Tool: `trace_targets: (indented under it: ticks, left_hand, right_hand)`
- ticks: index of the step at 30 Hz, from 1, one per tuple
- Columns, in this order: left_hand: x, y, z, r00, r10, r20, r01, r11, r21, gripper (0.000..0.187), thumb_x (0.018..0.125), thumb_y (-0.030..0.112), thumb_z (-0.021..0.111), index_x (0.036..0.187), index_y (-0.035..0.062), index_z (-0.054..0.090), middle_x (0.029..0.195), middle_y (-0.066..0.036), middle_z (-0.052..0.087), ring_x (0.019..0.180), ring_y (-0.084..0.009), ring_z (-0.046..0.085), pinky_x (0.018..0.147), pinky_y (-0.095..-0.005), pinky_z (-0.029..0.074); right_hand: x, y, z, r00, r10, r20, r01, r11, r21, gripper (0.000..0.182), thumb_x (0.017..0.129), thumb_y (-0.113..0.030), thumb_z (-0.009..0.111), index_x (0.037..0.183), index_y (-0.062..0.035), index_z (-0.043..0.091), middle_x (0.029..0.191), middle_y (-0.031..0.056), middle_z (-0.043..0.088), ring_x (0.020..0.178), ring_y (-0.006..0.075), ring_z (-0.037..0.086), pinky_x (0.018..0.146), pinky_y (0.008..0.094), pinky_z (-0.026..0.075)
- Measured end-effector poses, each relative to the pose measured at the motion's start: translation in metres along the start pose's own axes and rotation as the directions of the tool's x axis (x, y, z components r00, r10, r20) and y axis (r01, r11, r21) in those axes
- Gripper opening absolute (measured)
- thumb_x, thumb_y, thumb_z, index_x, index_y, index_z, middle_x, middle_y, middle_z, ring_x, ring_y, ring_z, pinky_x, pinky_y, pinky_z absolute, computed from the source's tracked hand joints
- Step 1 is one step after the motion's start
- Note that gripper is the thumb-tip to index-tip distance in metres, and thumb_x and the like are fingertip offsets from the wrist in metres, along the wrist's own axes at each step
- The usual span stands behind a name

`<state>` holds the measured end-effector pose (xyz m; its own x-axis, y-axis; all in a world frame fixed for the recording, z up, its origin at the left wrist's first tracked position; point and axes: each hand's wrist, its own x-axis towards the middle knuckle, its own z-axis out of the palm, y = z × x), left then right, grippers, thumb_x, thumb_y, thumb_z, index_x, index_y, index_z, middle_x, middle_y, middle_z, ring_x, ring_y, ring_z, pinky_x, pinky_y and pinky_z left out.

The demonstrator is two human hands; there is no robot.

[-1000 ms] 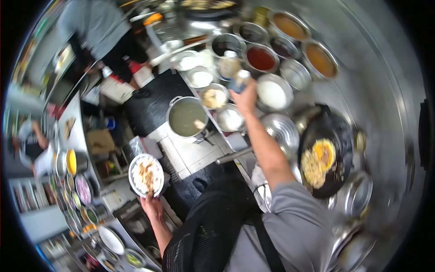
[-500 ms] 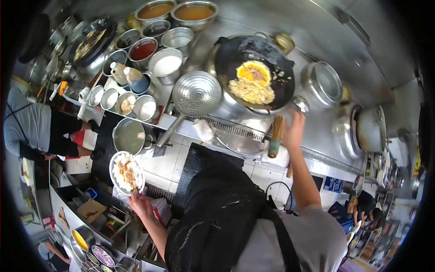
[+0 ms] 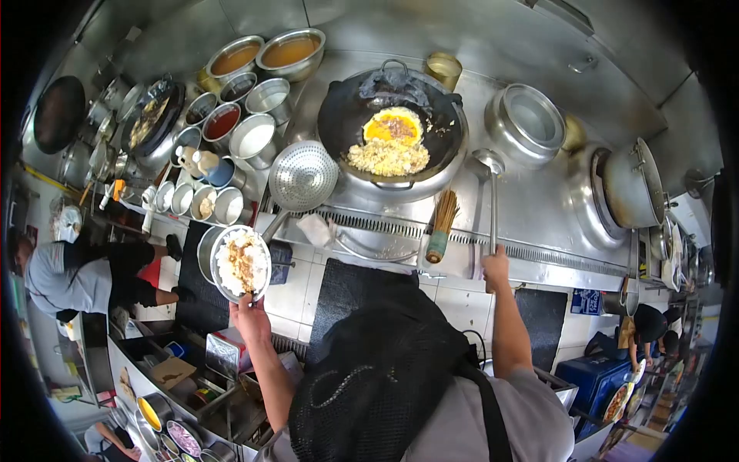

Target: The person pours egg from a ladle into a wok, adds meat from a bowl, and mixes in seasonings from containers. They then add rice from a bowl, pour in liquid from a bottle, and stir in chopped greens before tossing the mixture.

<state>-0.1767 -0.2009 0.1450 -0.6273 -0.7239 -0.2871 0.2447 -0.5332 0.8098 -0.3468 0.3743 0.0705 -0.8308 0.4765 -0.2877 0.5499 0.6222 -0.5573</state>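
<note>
My left hand (image 3: 250,319) grips the near rim of a bowl (image 3: 266,260) filled with white rice (image 3: 235,266) and a brown topping. At the counter's front edge my right hand (image 3: 495,269) is closed around the handle of a ladle (image 3: 490,163), whose round head lies to the right of the wok. In the black wok (image 3: 350,104) sit a yellow egg (image 3: 393,125) with a reddish-brown middle and a heap of pale yellow grains (image 3: 386,158). A bamboo wok brush (image 3: 442,228) lies left of the ladle, its bristles toward the wok.
A perforated strainer (image 3: 303,177) rests left of the wok, near several metal pots of sauces and seasonings (image 3: 254,138). Stacked metal pans (image 3: 527,123) and a large pot (image 3: 635,185) stand on the right. A person (image 3: 77,273) is at the far left.
My right hand has moved back from beside the wok to the ladle's handle end, now shut on it. My left hand has shifted right and forward with the rice bowl.
</note>
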Motion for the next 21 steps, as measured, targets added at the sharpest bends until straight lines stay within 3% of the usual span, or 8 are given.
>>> trace_targets:
  ticks: [1, 3, 5, 7, 9, 13, 17, 21]
  left_hand:
    - [0.000, -0.005, 0.009, 1.000, 0.007, 0.016, -0.007, 1.000, 0.006, 0.036, 0.083, -0.005, 0.055, 0.119, 0.0040, 0.054, 0.115, -0.009, 0.063, 0.096, -0.0201, 0.065, 0.076, -0.0326, 0.057]
    - [-0.002, 0.000, 0.020, 1.000, -0.003, -0.016, 0.003, 1.000, -0.008, 0.038, 0.083, -0.005, 0.056, 0.120, 0.0046, 0.053, 0.115, -0.009, 0.063, 0.096, -0.0198, 0.064, 0.074, -0.0319, 0.057]
    - [-0.001, -0.010, 0.042, 1.000, -0.012, -0.019, 0.012, 1.000, 0.013, 0.039, 0.083, -0.005, 0.056, 0.120, 0.0055, 0.053, 0.115, -0.010, 0.062, 0.097, -0.0200, 0.063, 0.076, -0.0327, 0.056]
    - [0.001, -0.025, 0.059, 0.999, -0.028, -0.035, 0.028, 1.000, 0.010, 0.039, 0.083, -0.004, 0.057, 0.120, 0.0061, 0.052, 0.116, -0.010, 0.062, 0.099, -0.0202, 0.063, 0.077, -0.0338, 0.055]
    - [0.001, -0.031, 0.083, 0.998, -0.034, -0.058, 0.034, 0.999, 0.002, 0.038, 0.084, -0.003, 0.056, 0.120, 0.0075, 0.055, 0.114, -0.006, 0.062, 0.096, -0.0168, 0.061, 0.076, -0.0328, 0.052]
    - [0.009, -0.057, 0.121, 1.000, -0.026, -0.014, 0.026, 1.000, -0.002, 0.038, 0.084, -0.002, 0.056, 0.120, 0.0090, 0.054, 0.115, -0.006, 0.062, 0.097, -0.0176, 0.061, 0.077, -0.0340, 0.052]
    - [-0.012, -0.064, 0.150, 0.999, -0.024, -0.035, 0.025, 1.000, 0.016, 0.040, 0.085, -0.002, 0.055, 0.123, 0.0080, 0.052, 0.117, -0.008, 0.061, 0.098, -0.0190, 0.061, 0.077, -0.0339, 0.053]
    - [-0.028, -0.067, 0.151, 0.999, -0.035, -0.026, 0.036, 0.999, 0.036, 0.041, 0.085, -0.002, 0.055, 0.125, 0.0079, 0.051, 0.116, -0.008, 0.061, 0.097, -0.0182, 0.062, 0.074, -0.0328, 0.054]
  right_hand:
    - [0.001, -0.010, -0.023, 0.988, 0.118, 0.102, -0.142, 0.949, 0.281, 0.056, 0.078, -0.015, 0.062, 0.129, 0.0023, 0.051, 0.080, 0.0204, 0.061, 0.071, 0.0293, 0.063, 0.067, 0.0407, 0.053]
    - [-0.024, -0.017, -0.072, 0.999, 0.033, 0.020, -0.038, 0.949, 0.313, 0.051, 0.084, -0.019, 0.059, 0.130, 0.0021, 0.055, 0.062, 0.0130, 0.054, 0.053, 0.0193, 0.052, 0.052, 0.0362, 0.045]
    - [-0.010, 0.011, -0.101, 0.891, -0.382, -0.244, 0.387, 0.922, -0.029, 0.052, 0.089, -0.026, 0.063, 0.131, 0.0026, 0.054, 0.065, 0.0136, 0.056, 0.048, 0.0168, 0.047, 0.047, 0.0348, 0.041]
    - [-0.016, -0.027, -0.159, 0.925, -0.351, -0.144, 0.339, 0.935, -0.101, 0.050, 0.093, -0.032, 0.062, 0.129, 0.0018, 0.056, 0.068, 0.0141, 0.057, 0.052, 0.0168, 0.048, 0.051, 0.0344, 0.042]
    - [-0.026, -0.087, -0.219, 0.922, -0.385, -0.033, 0.360, 0.888, -0.286, 0.047, 0.094, -0.032, 0.063, 0.129, -0.0016, 0.057, 0.072, 0.0169, 0.060, 0.055, 0.0195, 0.053, 0.056, 0.0354, 0.045]
    - [0.007, -0.165, -0.272, 0.674, -0.730, 0.116, 0.668, 0.535, -0.517, 0.039, 0.090, -0.024, 0.065, 0.127, -0.0121, 0.061, 0.092, 0.0171, 0.067, 0.074, 0.0332, 0.066, 0.066, 0.0434, 0.051]
    - [0.036, -0.213, -0.275, 0.660, -0.684, 0.312, 0.650, 0.312, -0.693, 0.040, 0.090, -0.026, 0.063, 0.129, -0.0197, 0.059, 0.096, 0.0125, 0.067, 0.082, 0.0353, 0.066, 0.072, 0.0459, 0.052]
    - [0.067, -0.220, -0.227, 0.709, -0.599, 0.372, 0.658, 0.372, -0.655, 0.043, 0.089, -0.028, 0.064, 0.130, -0.0212, 0.057, 0.104, 0.0132, 0.068, 0.088, 0.0370, 0.066, 0.078, 0.0469, 0.052]
